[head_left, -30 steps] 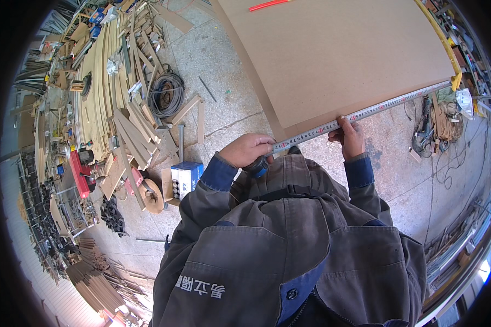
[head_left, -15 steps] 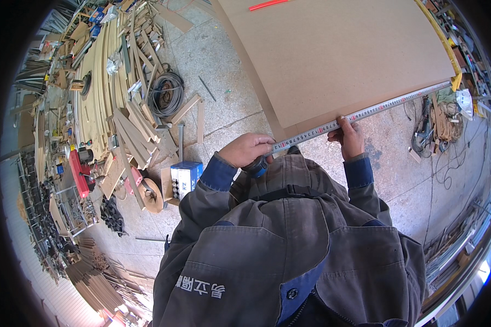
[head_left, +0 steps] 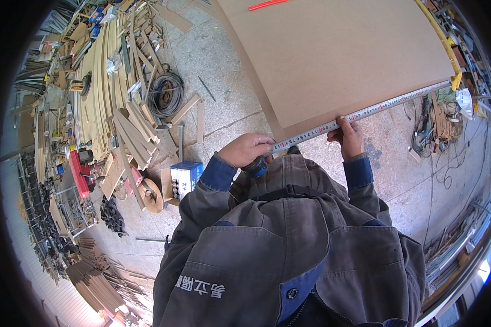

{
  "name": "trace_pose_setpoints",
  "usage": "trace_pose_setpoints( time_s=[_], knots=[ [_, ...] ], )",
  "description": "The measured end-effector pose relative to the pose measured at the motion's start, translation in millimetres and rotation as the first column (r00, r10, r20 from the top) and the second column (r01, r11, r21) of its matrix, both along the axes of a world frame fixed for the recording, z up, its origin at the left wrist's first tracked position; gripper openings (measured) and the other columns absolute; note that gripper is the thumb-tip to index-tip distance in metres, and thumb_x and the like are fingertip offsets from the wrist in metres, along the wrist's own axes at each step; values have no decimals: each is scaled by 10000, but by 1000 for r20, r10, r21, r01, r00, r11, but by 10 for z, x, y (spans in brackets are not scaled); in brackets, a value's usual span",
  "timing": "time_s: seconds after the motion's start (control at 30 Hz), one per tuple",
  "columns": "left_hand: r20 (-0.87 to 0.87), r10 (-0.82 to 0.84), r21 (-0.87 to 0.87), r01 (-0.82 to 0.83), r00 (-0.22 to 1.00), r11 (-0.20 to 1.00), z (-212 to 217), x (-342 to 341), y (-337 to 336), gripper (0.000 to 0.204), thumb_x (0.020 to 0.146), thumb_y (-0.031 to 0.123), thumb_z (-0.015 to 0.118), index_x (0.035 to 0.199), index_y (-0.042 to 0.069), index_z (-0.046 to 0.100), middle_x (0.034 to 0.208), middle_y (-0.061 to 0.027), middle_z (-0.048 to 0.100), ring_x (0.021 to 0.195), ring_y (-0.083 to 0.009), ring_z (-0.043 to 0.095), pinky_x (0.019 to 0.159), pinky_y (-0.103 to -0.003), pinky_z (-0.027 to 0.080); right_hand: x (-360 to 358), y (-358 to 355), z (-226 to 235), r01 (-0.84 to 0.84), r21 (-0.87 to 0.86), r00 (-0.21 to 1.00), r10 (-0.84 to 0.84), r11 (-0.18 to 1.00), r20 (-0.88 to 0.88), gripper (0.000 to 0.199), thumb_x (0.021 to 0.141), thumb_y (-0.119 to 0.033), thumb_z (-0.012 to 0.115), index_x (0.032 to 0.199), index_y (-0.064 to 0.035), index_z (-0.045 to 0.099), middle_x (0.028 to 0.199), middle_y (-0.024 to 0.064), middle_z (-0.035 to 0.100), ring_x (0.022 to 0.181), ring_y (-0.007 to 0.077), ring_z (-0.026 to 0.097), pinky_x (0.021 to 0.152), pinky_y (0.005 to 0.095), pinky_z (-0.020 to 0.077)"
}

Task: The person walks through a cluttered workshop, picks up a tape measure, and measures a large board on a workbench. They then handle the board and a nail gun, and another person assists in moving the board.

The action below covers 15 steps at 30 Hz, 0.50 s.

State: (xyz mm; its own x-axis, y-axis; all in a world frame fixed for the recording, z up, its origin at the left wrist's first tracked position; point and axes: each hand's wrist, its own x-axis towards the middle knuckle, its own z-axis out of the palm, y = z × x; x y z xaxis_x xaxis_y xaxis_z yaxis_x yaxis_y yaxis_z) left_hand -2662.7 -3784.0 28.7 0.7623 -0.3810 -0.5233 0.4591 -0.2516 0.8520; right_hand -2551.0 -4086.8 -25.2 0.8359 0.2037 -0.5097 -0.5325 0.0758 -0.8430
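Got a tape measure snug in the left hand. Pinching its blade by the board with the right hand.

The brown board is cropped above, and the left fingers seemingly partly hide the tape case

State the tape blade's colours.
Tape blade: pale, with black and red markings, best in the head view.

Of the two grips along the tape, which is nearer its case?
The left grip: the dark and blue case shows right below it. The right grip is farther along the blade, by the near edge of the board.
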Motion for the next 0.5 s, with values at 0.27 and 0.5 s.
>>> trace_pose_setpoints(
  time_s=[0.27,0.5],
  knots=[
    [0,4,-7,-4,1000,1000,-11,-5,7,270,1005,187,514,1124,-16,646,874,-56,704,824,-117,644,778,-260,494,3,-4,-17,-6,-22,1000,6,1000,-5,366,991,-316,579,923,40,633,704,123,662,557,175,644,540,292,572],
    [26,-2,10,1,1000,1000,12,0,12,281,987,191,519,1120,-18,651,859,-74,707,808,-142,646,761,-282,499,-10,7,-17,2,3,1000,-2,1000,10,364,980,-297,589,923,59,637,701,128,661,558,179,647,531,291,570]
  ],
)
